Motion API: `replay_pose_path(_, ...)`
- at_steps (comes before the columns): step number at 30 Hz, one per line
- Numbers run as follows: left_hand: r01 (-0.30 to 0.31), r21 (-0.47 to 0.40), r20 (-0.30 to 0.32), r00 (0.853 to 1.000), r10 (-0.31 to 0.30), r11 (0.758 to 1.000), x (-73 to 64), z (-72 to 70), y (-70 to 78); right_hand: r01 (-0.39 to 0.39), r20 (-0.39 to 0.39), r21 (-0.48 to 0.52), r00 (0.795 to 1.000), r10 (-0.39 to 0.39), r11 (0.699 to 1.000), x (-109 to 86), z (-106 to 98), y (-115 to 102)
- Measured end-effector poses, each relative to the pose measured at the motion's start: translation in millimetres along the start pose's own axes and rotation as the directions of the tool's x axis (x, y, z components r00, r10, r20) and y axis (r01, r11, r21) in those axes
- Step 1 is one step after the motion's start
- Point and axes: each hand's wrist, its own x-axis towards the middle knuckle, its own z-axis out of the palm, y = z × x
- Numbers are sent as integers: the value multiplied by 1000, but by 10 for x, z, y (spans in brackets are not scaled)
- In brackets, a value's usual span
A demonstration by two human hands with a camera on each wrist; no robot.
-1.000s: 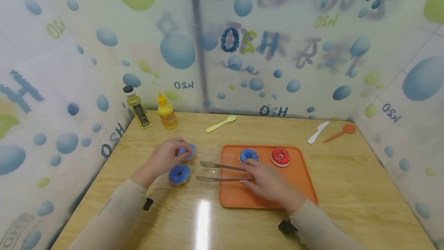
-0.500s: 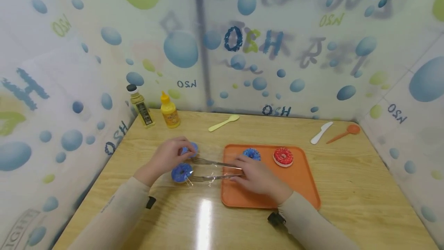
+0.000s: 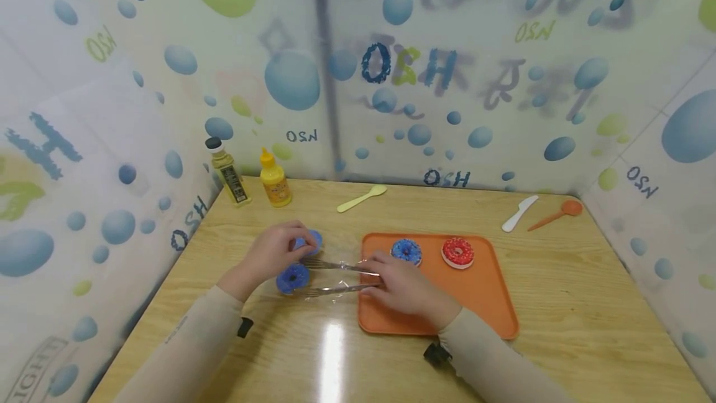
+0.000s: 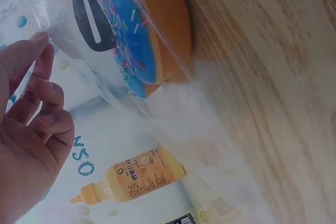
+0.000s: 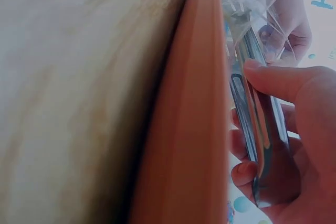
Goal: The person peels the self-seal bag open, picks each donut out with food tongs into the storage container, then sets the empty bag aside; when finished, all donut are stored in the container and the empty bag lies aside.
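My left hand (image 3: 275, 249) pinches the upper edge of a clear plastic bag (image 4: 173, 114) between thumb and forefinger. Inside the bag are two blue-iced doughnuts; the nearer doughnut (image 3: 293, 278) lies just below that hand, and the farther doughnut (image 3: 311, 241) is partly covered by its fingers. My right hand (image 3: 404, 285) grips metal tongs (image 3: 342, 288), arms spread apart, over the left edge of the orange tray. The slotted tong ends reach into the bag; one end overlaps the sprinkled icing in the left wrist view. Thumb and fingers press from opposite sides in the right wrist view.
On the orange tray (image 3: 436, 303) sit a blue doughnut (image 3: 406, 252) and a red doughnut (image 3: 457, 253). Behind stand an oil bottle (image 3: 230, 176) and a yellow squeeze bottle (image 3: 275, 184). A yellow spoon (image 3: 360, 199), white knife (image 3: 520, 213) and orange spoon (image 3: 556, 214) lie along the back.
My right hand has moved left with the tongs, bringing their ends into the bag beside the doughnuts. The blue doughnut on the tray is uncovered now. My left hand keeps its pinch.
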Motion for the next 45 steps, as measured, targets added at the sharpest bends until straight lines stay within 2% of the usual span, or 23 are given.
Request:
replay_pose_path(14, -21, 0, -7, 1000, 21, 1000, -8, 22, -27, 24, -78, -91, 996, -32, 996, -101, -42, 5)
replay_pose_path(21, -21, 7, -4, 1000, 21, 1000, -28, 48, -75, -33, -92, -112, 995, 23, 993, -242, -119, 22)
replay_pose_path(34, 12, -3, 1, 1000, -12, 1000, -53, 65, -137, -101, -155, -89, 984, 86, 991, -654, -302, 144)
replay_pose_path(45, 19, 3, -19, 1000, -19, 1000, -67, 61, -142, -137, -242, -61, 963, 118, 989, -1067, -412, 318)
